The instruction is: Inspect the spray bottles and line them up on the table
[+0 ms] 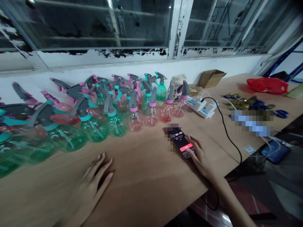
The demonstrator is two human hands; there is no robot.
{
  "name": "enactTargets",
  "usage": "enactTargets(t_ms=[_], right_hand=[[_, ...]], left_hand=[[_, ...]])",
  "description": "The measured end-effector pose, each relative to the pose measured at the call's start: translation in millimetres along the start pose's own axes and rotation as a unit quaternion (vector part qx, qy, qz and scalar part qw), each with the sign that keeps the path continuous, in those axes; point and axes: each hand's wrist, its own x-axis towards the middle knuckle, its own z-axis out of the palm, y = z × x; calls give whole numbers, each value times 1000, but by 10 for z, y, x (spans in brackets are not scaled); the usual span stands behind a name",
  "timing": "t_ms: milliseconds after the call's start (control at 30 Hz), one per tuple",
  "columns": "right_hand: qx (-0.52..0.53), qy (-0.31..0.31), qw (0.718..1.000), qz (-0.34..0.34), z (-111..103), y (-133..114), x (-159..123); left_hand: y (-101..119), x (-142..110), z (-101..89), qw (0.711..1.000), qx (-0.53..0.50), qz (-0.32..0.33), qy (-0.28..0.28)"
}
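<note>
My left hand [91, 186] lies flat on the wooden table [146, 183], palm down with its fingers stretched out, holding nothing. My right hand [201, 156] rests beside a black phone [181, 143] that lies on the table and shows a timer with a red button; its fingers are spread and touch the lower edge of the phone. Behind both hands stand several spray bottles in rows, green ones [94, 126] at the left and pink ones [151, 115] toward the middle, all with grey trigger heads.
A white power strip [202, 107] with a black cable [224, 129] lies right of the bottles. A cardboard box [210, 78], a red bag [267, 85], small metal and blue parts [248, 102] and a second phone [276, 151] sit at the right. Windows run behind.
</note>
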Motion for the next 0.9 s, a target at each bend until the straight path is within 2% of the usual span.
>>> enactTargets(t_ms=[200, 400, 467, 533, 667, 767, 900], right_hand=[[1, 0, 1000, 1, 8, 11, -25], [-4, 11, 1000, -28, 25, -127, -57], [-14, 21, 999, -48, 30, -306, -77], [-23, 5, 996, -81, 24, -577, -103], [-2, -102, 982, -159, 71, -1232, -142], [26, -148, 966, -209, 255, -1609, -119], [44, -165, 947, -271, 644, -1884, -61]], left_hand=[[-77, -34, 21, 995, 85, 36, -26], [-77, -96, -137, 993, 85, 54, -56], [-93, -183, -203, 994, 65, 55, -64], [-121, -303, -257, 997, 47, 40, -54], [-205, -608, -387, 999, 31, -1, -13], [-283, -869, -585, 999, 26, -21, 8], [-329, -1219, -971, 995, 28, -87, 51]])
